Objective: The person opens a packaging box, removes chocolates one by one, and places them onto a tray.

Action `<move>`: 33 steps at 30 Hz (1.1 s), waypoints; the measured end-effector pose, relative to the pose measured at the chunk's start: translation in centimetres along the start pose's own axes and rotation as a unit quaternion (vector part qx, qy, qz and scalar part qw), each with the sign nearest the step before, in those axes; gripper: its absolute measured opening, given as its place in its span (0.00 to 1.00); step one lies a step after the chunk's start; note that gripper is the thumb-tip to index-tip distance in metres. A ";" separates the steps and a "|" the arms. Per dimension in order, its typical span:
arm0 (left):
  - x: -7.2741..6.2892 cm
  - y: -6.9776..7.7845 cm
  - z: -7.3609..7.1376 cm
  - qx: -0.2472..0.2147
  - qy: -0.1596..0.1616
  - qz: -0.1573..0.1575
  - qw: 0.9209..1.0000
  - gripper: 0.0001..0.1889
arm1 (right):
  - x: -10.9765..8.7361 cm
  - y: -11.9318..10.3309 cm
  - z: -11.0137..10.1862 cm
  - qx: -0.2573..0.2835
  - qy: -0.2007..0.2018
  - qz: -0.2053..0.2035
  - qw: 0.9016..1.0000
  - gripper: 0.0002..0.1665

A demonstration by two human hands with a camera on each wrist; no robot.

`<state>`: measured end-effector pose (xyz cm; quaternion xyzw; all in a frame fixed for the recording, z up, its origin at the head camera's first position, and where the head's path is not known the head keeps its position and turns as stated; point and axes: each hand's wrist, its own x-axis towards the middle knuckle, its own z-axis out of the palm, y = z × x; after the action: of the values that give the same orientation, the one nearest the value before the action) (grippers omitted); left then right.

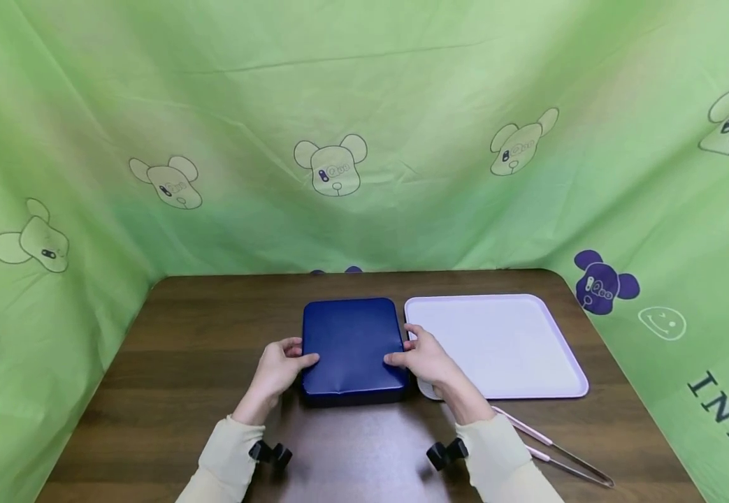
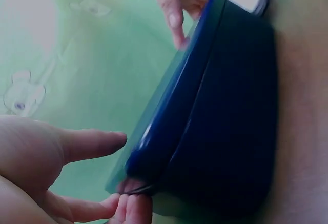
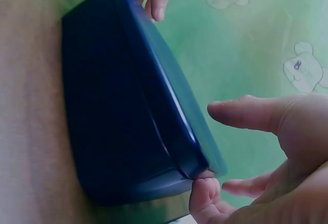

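A dark blue, rounded rectangular box (image 2: 236, 106) stands on the table, its smooth lid (image 1: 351, 342) on top and a seam below the lid's rim. My left hand (image 1: 279, 363) is at the left side of the lid, fingers curled at the rim near a corner and thumb over the top edge. On the opposite side, my right hand (image 1: 428, 358) holds the rim the same way, its fingertips (image 3: 206, 189) right at the lid's lower edge. The inside of the box is hidden under the lid.
A pale lilac tray (image 1: 496, 346) lies right of the box, partly under my right hand. In front of the tray are metal tongs (image 1: 530, 430) with pink handles, partly hidden by my right sleeve. A green printed curtain (image 1: 402, 230) hangs around the wooden table (image 1: 213, 335).
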<state>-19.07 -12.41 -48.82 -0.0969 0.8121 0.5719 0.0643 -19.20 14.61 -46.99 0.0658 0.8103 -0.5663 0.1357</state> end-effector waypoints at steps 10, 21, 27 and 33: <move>4.0 0.7 0.0 -0.074 -0.006 -0.036 0.997 0.28 | 3.5 -0.3 -0.6 0.039 -0.020 0.028 0.999 0.50; 5.9 1.2 -0.1 -0.097 -0.022 -0.067 0.993 0.30 | 4.7 -1.1 -0.1 0.029 0.009 0.025 0.999 0.57; 6.0 1.2 -0.5 -0.111 -0.039 -0.081 0.990 0.31 | 4.5 -1.3 0.2 0.042 0.014 0.032 0.998 0.53; 6.0 1.5 -0.9 -0.131 -0.050 -0.108 0.984 0.30 | 4.3 -1.4 0.1 0.069 0.012 0.039 0.997 0.50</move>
<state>-25.21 -13.27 -48.37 -0.1629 0.7109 0.6668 0.1535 -23.69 13.83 -47.00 0.1137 0.7680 -0.6139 0.1430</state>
